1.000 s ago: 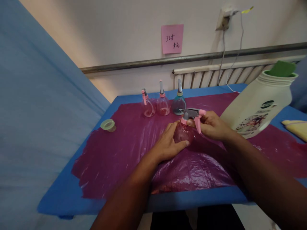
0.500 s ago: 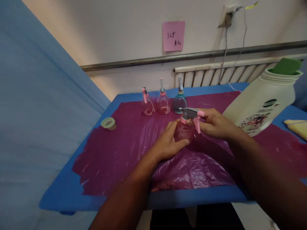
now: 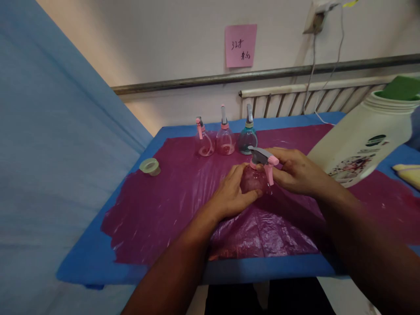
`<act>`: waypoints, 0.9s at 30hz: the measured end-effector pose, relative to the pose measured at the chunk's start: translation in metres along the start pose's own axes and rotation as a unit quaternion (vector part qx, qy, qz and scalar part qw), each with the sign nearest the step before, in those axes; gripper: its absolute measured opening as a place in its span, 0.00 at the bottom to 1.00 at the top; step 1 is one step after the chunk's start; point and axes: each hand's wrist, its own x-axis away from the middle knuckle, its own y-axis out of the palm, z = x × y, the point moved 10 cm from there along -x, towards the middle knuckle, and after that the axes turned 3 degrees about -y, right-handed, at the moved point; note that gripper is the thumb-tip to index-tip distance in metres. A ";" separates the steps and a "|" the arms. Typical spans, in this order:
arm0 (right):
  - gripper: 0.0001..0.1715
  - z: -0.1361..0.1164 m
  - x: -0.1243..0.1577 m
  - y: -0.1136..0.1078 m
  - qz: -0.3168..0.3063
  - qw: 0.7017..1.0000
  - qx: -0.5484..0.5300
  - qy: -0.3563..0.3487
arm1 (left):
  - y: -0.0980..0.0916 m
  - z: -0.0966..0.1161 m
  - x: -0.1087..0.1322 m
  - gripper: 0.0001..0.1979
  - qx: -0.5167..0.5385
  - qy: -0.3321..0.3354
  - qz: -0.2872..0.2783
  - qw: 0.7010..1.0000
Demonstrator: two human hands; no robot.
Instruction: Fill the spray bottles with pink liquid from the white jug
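Observation:
A clear pinkish spray bottle (image 3: pixel 254 179) stands upright on the purple plastic sheet in front of me. Its trigger head is grey with a pink nozzle, trigger and collar. My left hand (image 3: pixel 234 192) wraps around the round body from the left, thumb across the near side. On the right, my right hand (image 3: pixel 292 168) grips at the neck and collar just under the trigger head, its fingertips partly hidden behind the head. Behind it stand two pink-collared spray bottles (image 3: pixel 206 143), (image 3: pixel 225 142) and a teal spray bottle (image 3: pixel 248 139).
A large cream jug (image 3: pixel 357 140) with a green piece in its mouth leans at the right. A small pale green cup (image 3: pixel 150 166) sits at the left. A yellow cloth (image 3: pixel 408 175) lies at the right edge. A metal rail (image 3: pixel 197 81) runs along the wall.
The trigger head has turned slightly, its grey rear showing more of its top. My hands keep their places on the bottle. The whole view has shifted a little.

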 end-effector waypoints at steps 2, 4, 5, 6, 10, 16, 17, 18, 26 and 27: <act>0.10 0.001 0.001 0.000 0.014 1.000 -0.014 0.002 | 0.002 -0.002 0.001 0.32 -0.006 -0.001 0.000 1.000; 0.11 0.003 0.003 0.001 0.023 0.999 -0.028 0.008 | 0.003 -0.005 0.002 0.38 -0.006 0.000 0.013 1.000; 0.12 0.004 0.003 0.002 0.027 0.999 -0.031 0.012 | 0.003 -0.005 0.003 0.43 -0.003 0.009 0.023 1.000; 0.13 0.005 0.004 0.002 0.034 0.999 -0.031 0.016 | 0.002 -0.004 0.003 0.49 0.001 0.026 0.034 0.999; 0.14 0.009 0.008 0.002 0.063 0.998 -0.016 0.023 | 0.003 0.009 0.006 0.57 0.001 0.125 0.045 0.991; 0.12 0.018 0.014 0.007 0.107 0.994 -0.005 0.033 | 0.000 0.011 0.005 0.54 0.008 0.140 0.049 0.989; 0.11 0.019 0.015 0.009 0.115 0.993 -0.003 0.039 | 0.000 0.010 0.005 0.53 0.004 0.136 0.052 0.989; 0.10 0.021 0.016 0.010 0.123 0.991 -0.001 0.045 | 0.000 0.010 0.005 0.53 0.000 0.132 0.054 0.990; 0.18 0.032 0.016 0.019 0.200 0.975 -0.040 0.083 | -0.001 0.011 0.002 0.42 0.032 0.129 0.051 0.990; 0.19 0.034 0.016 0.021 0.205 0.974 -0.049 0.086 | -0.002 0.012 0.002 0.40 0.032 0.127 0.052 0.990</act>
